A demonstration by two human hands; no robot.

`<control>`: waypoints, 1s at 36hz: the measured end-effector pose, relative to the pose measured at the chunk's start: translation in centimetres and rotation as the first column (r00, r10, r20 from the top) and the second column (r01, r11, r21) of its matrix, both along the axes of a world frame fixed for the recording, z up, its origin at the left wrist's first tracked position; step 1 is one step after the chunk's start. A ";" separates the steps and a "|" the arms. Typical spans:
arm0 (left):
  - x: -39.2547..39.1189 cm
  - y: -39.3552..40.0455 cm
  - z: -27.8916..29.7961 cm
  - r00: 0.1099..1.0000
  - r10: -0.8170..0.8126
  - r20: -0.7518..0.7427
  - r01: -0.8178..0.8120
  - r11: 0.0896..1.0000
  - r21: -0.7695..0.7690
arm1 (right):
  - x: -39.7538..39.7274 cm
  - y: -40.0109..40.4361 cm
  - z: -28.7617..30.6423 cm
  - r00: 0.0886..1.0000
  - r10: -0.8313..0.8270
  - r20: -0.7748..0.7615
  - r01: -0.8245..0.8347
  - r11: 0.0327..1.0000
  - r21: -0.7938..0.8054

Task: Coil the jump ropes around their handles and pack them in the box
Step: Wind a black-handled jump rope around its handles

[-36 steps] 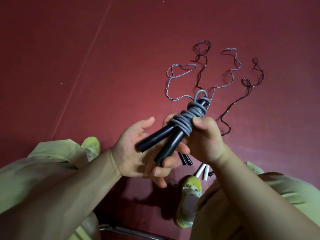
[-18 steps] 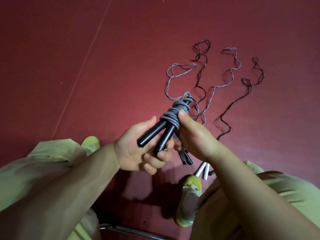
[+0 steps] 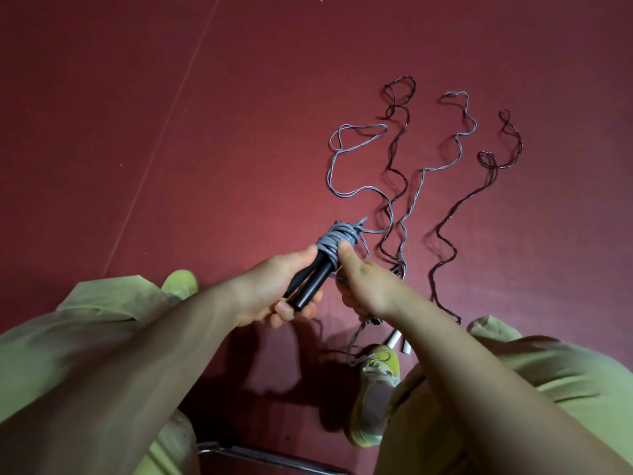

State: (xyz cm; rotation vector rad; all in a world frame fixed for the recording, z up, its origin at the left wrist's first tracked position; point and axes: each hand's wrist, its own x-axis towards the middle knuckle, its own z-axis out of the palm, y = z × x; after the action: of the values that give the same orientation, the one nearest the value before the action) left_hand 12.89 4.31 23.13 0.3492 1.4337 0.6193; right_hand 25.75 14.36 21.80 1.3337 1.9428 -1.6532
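A jump rope with two black handles (image 3: 313,279) has its grey cord (image 3: 334,240) wound in a bundle round the handles' top. My left hand (image 3: 270,286) grips the handles from below, thumb against the coil. My right hand (image 3: 363,286) holds the coil's right side, thumb pressed on the cord. Several other ropes lie uncoiled on the red floor beyond: a grey one (image 3: 346,159), a dark one (image 3: 399,132), another grey one (image 3: 455,142) and another dark one (image 3: 493,173). White handle ends (image 3: 399,341) show under my right wrist. No box is in view.
The red floor (image 3: 171,114) has a seam line running diagonally at the left. My yellow-green shoes (image 3: 376,389) and trouser legs fill the lower frame. A metal chair bar (image 3: 267,457) crosses the bottom edge.
The bundle has moved down and left and turned more upright. My left thumb has closed against the coil. The loop that stood out at the top is now tucked tighter.
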 end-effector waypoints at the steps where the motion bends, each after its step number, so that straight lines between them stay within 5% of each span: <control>1: 0.1 0.0 0.0 0.998 -0.010 -0.058 0.010 1.000 0.007 | 0.0 -0.1 0.0 1.000 0.003 0.012 -0.002 1.000 -0.014; 8: 0.1 -0.1 -0.7 0.903 -0.192 -0.385 0.201 0.980 -0.018 | 0.1 -0.3 0.0 0.996 0.023 0.090 -0.016 0.997 -0.082; 15: -0.5 0.2 -1.8 0.871 -0.020 -0.491 0.124 0.975 0.182 | -0.3 0.1 0.3 0.983 -0.179 -0.035 0.170 0.968 -0.184; 22: -0.7 0.0 -2.3 0.908 0.116 -0.403 0.000 0.961 0.277 | -0.5 0.0 0.8 0.948 -0.296 -0.114 0.265 0.937 -0.226; 30: -0.6 0.1 -1.6 0.954 -0.006 -0.299 0.095 0.954 0.286 | -0.4 -0.2 0.9 0.872 -0.340 -0.352 0.295 0.939 -0.178; 36: -0.8 -0.2 0.8 0.969 -0.081 0.235 0.033 0.980 0.198 | 0.4 0.0 0.5 0.764 -0.358 -0.537 0.186 0.919 -0.348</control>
State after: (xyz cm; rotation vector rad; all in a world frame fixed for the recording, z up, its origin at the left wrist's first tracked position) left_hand 12.11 4.14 23.95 0.4499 1.1290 0.7301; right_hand 26.19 14.33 22.33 1.1108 1.7411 -2.6427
